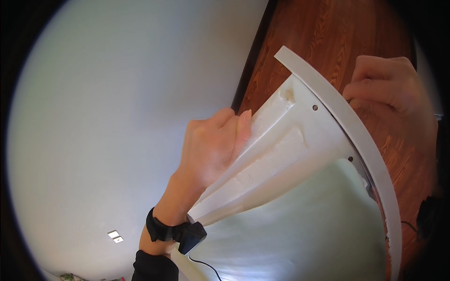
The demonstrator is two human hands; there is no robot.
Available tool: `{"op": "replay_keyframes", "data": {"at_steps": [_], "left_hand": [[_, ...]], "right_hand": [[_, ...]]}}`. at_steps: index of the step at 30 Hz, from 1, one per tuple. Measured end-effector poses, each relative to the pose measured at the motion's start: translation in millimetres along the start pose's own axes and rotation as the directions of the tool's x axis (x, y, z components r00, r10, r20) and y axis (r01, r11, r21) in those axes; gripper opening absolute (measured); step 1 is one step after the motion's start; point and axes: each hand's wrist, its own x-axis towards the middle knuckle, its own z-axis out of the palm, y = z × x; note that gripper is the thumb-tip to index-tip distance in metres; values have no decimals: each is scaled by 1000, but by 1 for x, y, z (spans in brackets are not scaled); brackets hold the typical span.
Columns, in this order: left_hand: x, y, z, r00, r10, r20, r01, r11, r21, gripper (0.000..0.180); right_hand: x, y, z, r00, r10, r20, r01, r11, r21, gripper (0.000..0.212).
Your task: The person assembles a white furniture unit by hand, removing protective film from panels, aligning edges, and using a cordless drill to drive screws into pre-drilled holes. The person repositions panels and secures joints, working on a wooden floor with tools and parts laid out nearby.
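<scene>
A pale white furniture part (281, 154) stands tilted in front of me. It has a long ridged side, two small dark holes and a white edge board (356, 119) along its far right side, bent by the lens. My left hand (211, 145) is closed over the ridged side, its fingers partly hidden behind it. Beyond the edge board, my right hand (384, 86) is closed in a pinch close to the board's outer side. A tiny dark bit shows at its fingertips, too small to name. Whether that hand touches the board I cannot tell.
A plain pale wall (126, 117) fills the left. Reddish-brown wood floor (318, 28) lies beyond the part, with a dark baseboard (255, 49) between them. A black device (192, 236) with a thin cable is strapped at my left wrist. A dark object (429, 218) with a cord is at far right.
</scene>
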Motion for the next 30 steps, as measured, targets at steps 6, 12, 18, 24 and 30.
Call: {"op": "replay_keyframes", "data": {"at_steps": [6,12,18,24,30], "left_hand": [[3,3,3,998,-15,-55,10,997,-75,29],[2,7,5,999,-49,-16,49,998,-35,24],[-13,3,0,988,-58,-143,56,998,-20,29],[-3,10,11,994,-91,-59,93,995,27,34],[-2,25,14,979,-180,-92,188,978,86,32]], "right_hand": [[8,6,-4,997,-58,53,50,989,136,11],[11,-5,-7,732,470,494,-681,520,515,27],[1,-11,32,998,60,-4,-56,953,297,25],[-20,-2,36,856,477,200,-489,618,615,33],[0,-9,15,530,598,601,-804,129,581,46]]}}
